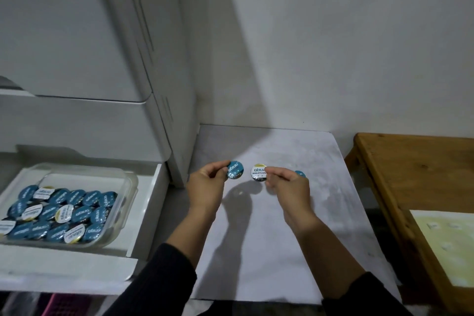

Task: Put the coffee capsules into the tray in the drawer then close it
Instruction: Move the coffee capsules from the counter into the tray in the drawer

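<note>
I see the white cabinet drawer [143,213] pulled open at left so its contents are reachable. Inside it, the clear rectangular plastic tray [125,187] holds many teal and white capsules. On the pale grey bench [269,238], my left hand [205,185] has its fingers clamped on 1 round teal-lidded capsule [234,170], lifted for transfer. My right hand [289,186] pinches 1 white-lidded capsule [258,173]. 1 teal capsule [299,174] remains behind it.
</note>
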{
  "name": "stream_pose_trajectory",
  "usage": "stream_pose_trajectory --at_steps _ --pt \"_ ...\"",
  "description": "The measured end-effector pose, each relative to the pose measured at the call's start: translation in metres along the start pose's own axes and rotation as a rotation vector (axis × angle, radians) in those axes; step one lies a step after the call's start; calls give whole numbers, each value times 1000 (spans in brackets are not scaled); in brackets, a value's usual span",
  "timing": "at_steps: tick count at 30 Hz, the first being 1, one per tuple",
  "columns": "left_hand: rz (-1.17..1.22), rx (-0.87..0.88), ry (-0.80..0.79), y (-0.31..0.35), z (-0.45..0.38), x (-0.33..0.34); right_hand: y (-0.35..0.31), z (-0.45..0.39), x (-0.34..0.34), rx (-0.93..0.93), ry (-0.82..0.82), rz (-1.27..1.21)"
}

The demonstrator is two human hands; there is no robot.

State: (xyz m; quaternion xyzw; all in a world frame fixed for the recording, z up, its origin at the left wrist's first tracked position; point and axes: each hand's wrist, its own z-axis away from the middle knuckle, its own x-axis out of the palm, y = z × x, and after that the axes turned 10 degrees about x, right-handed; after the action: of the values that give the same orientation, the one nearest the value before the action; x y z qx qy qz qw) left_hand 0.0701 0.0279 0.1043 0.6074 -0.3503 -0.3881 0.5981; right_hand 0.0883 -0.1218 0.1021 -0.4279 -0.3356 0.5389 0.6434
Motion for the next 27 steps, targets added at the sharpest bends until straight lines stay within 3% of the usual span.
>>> stream_pose_trajectory --at_steps 15,27 --pt "-43 163 -69 47 12 -92 -35 81 57 -45 -76 -71" --pt "-57 178 -122 53 -35 -276 -9 154 218 -51 -47 -118"
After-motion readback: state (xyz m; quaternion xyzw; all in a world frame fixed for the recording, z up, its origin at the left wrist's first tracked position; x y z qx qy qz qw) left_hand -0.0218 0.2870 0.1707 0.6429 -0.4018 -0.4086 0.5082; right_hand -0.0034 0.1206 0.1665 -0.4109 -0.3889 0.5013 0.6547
